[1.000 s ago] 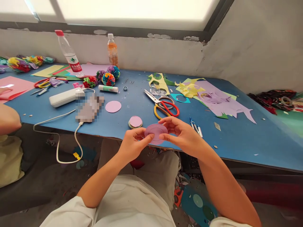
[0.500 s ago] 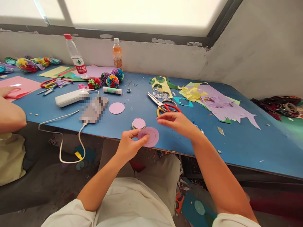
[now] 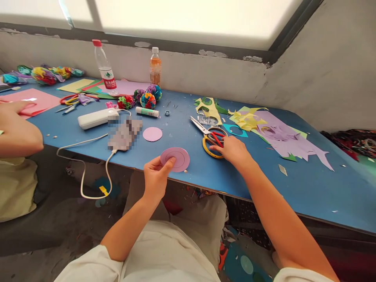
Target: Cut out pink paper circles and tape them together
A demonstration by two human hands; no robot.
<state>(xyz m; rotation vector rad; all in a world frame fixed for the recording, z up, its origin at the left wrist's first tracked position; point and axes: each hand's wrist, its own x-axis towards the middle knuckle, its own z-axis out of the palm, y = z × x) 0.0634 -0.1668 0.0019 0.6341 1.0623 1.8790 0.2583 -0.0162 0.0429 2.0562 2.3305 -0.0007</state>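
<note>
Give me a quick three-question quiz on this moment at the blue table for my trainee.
1. True or false: the left hand pinches a pink paper disc above the near edge of the blue table.
2. What does the right hand touch? A) glue stick B) scissors C) water bottle
3. Fill in: a second, smaller pink disc lies flat on the table beside a blurred-out object, and the ______ lies farther back, near the paper pom-poms.

Key
1. True.
2. B, the scissors; the fingers rest on the yellow and red handles.
3. glue stick.
</note>
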